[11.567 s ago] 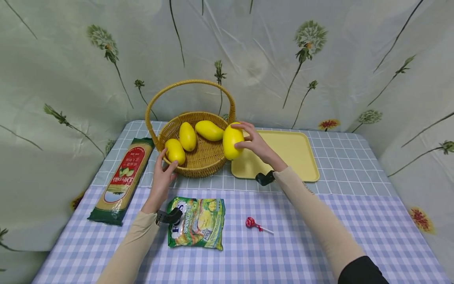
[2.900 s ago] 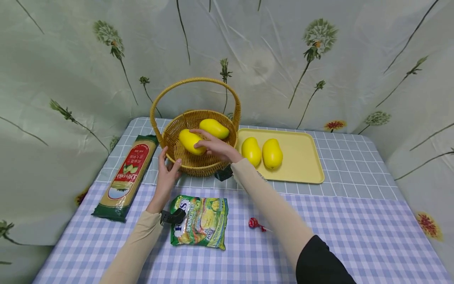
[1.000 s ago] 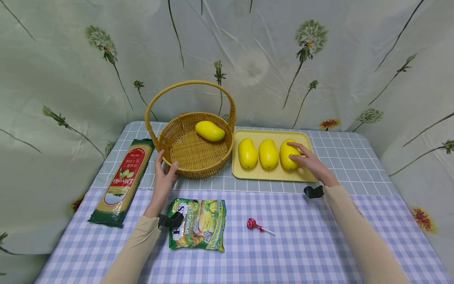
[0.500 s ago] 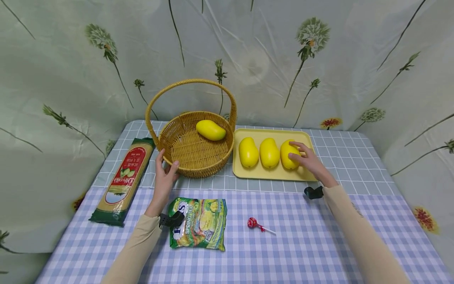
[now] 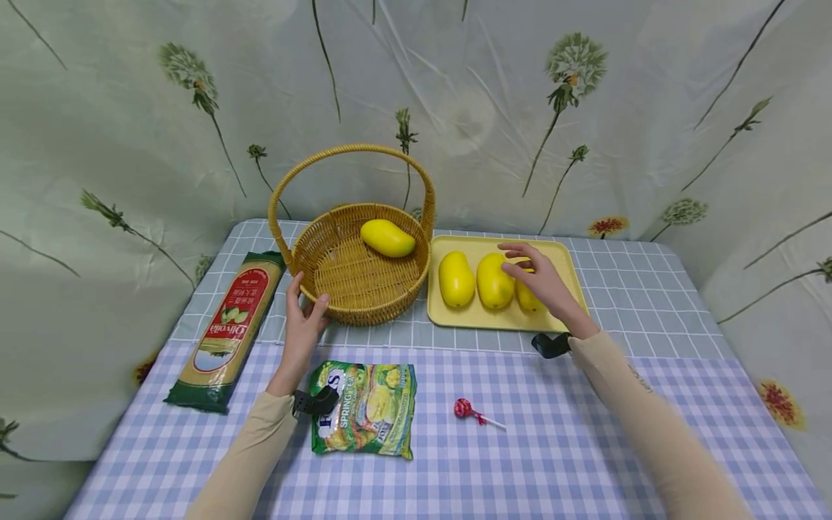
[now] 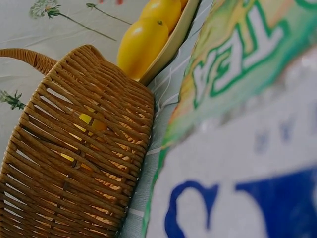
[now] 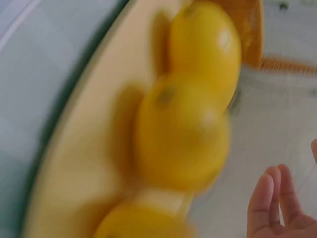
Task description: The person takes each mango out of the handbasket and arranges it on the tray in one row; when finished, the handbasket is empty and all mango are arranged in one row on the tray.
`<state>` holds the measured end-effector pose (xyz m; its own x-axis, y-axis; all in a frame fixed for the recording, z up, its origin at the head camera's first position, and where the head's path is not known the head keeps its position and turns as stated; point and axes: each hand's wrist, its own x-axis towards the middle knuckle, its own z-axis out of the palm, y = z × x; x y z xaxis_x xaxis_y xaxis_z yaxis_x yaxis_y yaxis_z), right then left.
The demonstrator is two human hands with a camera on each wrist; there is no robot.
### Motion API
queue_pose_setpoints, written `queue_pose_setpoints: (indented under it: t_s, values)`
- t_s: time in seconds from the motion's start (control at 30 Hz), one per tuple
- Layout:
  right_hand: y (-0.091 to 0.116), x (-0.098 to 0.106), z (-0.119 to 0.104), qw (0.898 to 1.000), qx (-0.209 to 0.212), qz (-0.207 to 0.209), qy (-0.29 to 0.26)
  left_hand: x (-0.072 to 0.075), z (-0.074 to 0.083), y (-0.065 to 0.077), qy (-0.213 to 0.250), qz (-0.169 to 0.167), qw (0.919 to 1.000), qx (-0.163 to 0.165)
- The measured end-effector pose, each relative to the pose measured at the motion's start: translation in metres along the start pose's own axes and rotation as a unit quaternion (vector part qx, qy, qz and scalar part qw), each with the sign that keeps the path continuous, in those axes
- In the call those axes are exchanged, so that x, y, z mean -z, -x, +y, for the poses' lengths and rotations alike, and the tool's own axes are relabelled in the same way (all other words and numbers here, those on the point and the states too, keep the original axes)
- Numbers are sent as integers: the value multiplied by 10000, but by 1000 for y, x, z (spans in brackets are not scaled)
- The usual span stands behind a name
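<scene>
A wicker basket (image 5: 364, 310) with a tall arched handle stands at the back of the table, with one yellow mango (image 5: 388, 238) inside. My left hand (image 5: 302, 325) holds its front left rim with thumb and finger; the left wrist view shows the woven side but not the hand. Three mangoes sit in a row on the yellow tray (image 5: 448, 318): a left one (image 5: 456, 279), a middle one (image 5: 495, 282) and a right one (image 5: 528, 296). Above the middle and right ones hovers my right hand (image 5: 539, 278), fingers extended and holding nothing, partly covering the right mango.
Left of the basket lies a pasta packet (image 5: 224, 332). A green candy bag (image 5: 367, 408) lies in front of the basket, close under the left wrist. A red lollipop (image 5: 477, 413) rests on the checked cloth to its right. A printed curtain (image 5: 468, 87) hangs behind.
My right hand has let go of the right mango on the tray, risen and moved left. Seconds earlier, the mangoes went from basket to tray. The left hand has stayed at the rim.
</scene>
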<state>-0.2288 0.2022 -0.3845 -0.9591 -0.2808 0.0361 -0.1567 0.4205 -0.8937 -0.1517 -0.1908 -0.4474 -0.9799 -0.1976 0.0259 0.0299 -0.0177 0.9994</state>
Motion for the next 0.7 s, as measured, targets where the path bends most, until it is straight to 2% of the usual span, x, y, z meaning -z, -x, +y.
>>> queue_pose_setpoints:
  t_s: [0.17, 0.4, 0.57, 0.7]
  values:
    - [-22, -35, -29, 9970, 446, -554, -302, 1, -1, 0, -30, 11, 10000, 18]
    - [-59, -81, -60, 9865, 862, -1314, -457, 1, -1, -1, -143, 124, 9998, 6]
    - [-85, -104, -74, 9833, 699, -1616, -448, 1, 0, -1, -111, 106, 9999, 12]
    - [-102, -116, -77, 9859, 401, -1613, -215, 0, 1, -1, -68, 74, 9999, 12]
